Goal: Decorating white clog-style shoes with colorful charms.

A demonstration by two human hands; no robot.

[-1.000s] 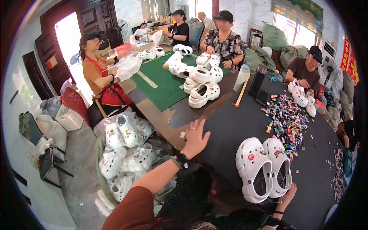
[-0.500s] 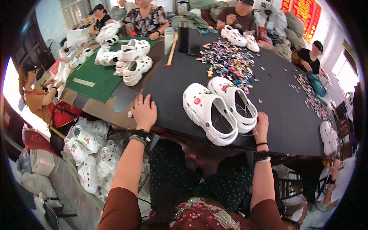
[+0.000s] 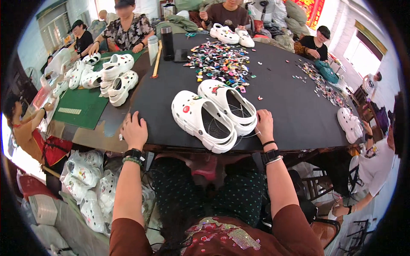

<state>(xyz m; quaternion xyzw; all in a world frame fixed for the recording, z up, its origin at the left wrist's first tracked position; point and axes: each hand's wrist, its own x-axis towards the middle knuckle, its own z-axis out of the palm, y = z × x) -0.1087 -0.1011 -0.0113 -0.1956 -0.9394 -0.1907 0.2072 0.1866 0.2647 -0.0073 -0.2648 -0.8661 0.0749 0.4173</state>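
I see two chunky white moulded clogs with vent holes, soles down on the black-topped bench (image 3: 294,115), near the edge on my side. Their toes point away from me and leftward. The left clog (image 3: 192,122) carries a round red charm (image 3: 186,109) and a small green one; the right clog (image 3: 218,94), close beside it, bears another red charm (image 3: 215,89). A thin clear cord (image 3: 247,135) loops about their heels.
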